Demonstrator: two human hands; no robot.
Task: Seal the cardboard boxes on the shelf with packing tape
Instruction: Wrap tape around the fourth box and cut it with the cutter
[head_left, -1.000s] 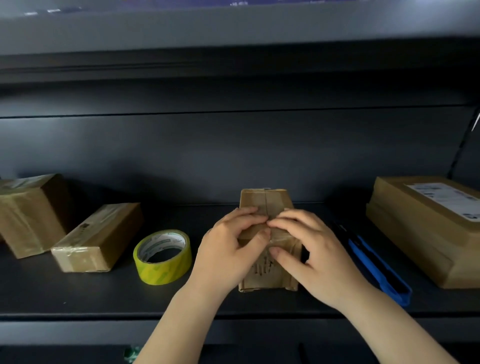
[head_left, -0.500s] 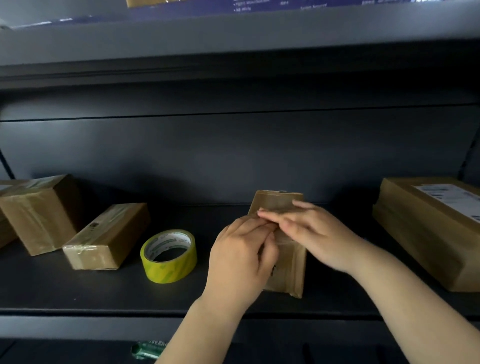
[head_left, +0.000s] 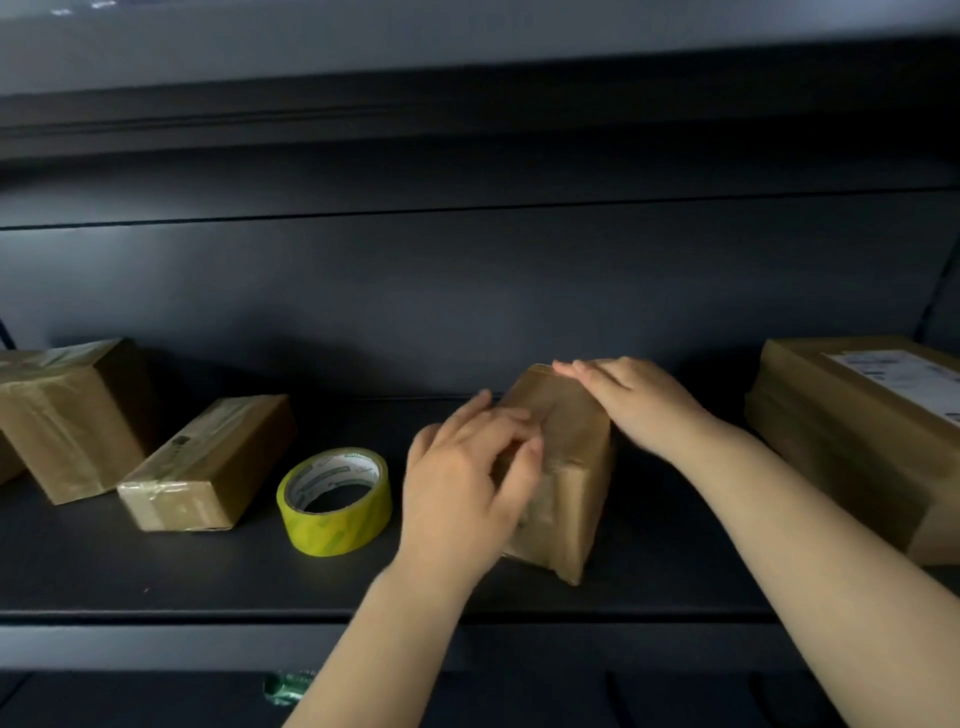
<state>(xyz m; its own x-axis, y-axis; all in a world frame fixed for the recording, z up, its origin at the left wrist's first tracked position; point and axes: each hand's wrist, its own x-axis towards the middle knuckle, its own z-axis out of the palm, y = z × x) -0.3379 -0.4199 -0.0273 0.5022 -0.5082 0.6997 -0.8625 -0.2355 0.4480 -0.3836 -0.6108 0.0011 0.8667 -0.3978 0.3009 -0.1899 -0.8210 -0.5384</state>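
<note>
On dark shelf beside tape roll: left hand, right hand, fingers flat against box.

1. Four cardboard boxes: two at nine o'clock, one at centre, one at three o'clock.
2. One tape roll, at seven o'clock.
3. Two hands: left, right.

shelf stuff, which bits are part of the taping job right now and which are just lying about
In use: the small box, left hand and right hand pressing on it, yellow tape roll.

Lying about: two taped boxes on the left, the large labelled box.
</note>
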